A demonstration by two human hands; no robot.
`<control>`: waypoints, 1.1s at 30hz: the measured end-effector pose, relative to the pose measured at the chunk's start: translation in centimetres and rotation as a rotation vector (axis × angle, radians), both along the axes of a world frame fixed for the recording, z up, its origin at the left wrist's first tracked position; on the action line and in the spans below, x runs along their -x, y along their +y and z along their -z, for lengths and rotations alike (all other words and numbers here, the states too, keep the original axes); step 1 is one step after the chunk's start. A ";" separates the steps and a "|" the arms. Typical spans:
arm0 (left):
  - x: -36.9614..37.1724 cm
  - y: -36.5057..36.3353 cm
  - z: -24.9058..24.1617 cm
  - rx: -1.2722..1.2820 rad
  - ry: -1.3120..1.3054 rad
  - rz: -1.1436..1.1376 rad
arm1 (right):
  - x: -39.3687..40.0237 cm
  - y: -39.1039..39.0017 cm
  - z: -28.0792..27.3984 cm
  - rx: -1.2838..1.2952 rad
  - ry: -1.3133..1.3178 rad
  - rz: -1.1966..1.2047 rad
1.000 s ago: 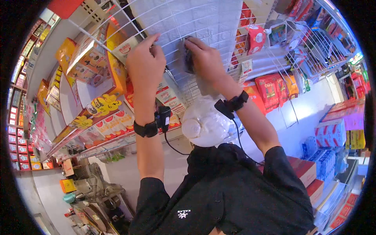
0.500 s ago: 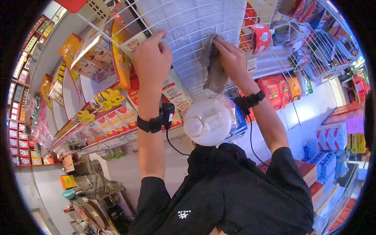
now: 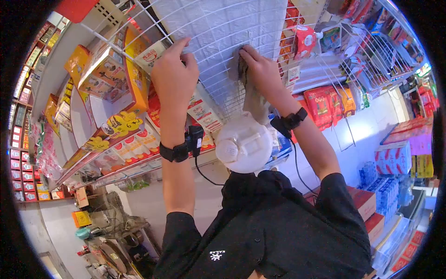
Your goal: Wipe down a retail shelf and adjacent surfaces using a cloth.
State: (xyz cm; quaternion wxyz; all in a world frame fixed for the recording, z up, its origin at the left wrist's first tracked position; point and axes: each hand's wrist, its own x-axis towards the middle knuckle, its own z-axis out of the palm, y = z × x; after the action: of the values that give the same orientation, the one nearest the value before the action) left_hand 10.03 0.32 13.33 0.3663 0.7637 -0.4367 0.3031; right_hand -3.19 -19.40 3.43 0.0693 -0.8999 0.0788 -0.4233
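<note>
My left hand (image 3: 175,76) is beside the white wire grid (image 3: 218,35), near a white and red price card (image 3: 151,55). Its index finger and thumb are apart; its other fingers are partly hidden. To the right, my right hand (image 3: 265,76) pinches a grey-brown cloth (image 3: 253,102) against the grid, and the cloth hangs down below the fingers. Behind the wires is a pale, wrinkled sheet (image 3: 232,21). A round white plastic container (image 3: 246,146) is just below the cloth, in front of my chest.
On the left, a shelf holds yellow display boxes (image 3: 134,76) and red-and-white packets (image 3: 139,144). Red bags (image 3: 320,108) and a wire rack (image 3: 385,56) of packets are on the right. Stacked cartons (image 3: 392,159) and bottle packs (image 3: 385,195) stand lower right.
My right hand has moved left along the grid with the cloth. My left hand has shifted slightly left, and the shelf view has shifted a little with the camera.
</note>
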 end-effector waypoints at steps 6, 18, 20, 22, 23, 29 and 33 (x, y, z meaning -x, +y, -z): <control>0.9 0.3 -0.3 -0.013 0.057 0.011 | -1.7 1.1 0.1 -0.070 0.142 -0.059; -0.4 1.3 0.6 -0.124 -0.015 -0.078 | 0.1 2.4 1.1 -0.284 -0.232 -0.131; -0.8 0.9 0.8 -0.075 -0.022 -0.055 | -0.3 3.5 0.7 -0.234 -0.269 -0.257; -0.9 1.2 0.5 -0.099 0.009 0.006 | -1.4 5.3 -0.2 -0.180 -0.111 -0.173; -1.0 1.2 0.5 -0.110 0.056 -0.002 | -2.5 5.7 0.3 -0.153 -0.136 -0.144; -0.8 1.2 -0.2 -0.232 0.055 -0.098 | -5.5 8.3 2.9 -0.185 -0.061 -0.070; -1.4 0.8 0.4 -0.176 -0.057 -0.054 | -8.2 10.7 2.7 -0.158 0.040 -0.151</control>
State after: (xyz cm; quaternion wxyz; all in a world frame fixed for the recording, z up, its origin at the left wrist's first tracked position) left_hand 11.41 1.14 12.94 0.2770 0.7954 -0.4513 0.2949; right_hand 5.00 -8.74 0.69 0.1701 -0.9033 0.0454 -0.3913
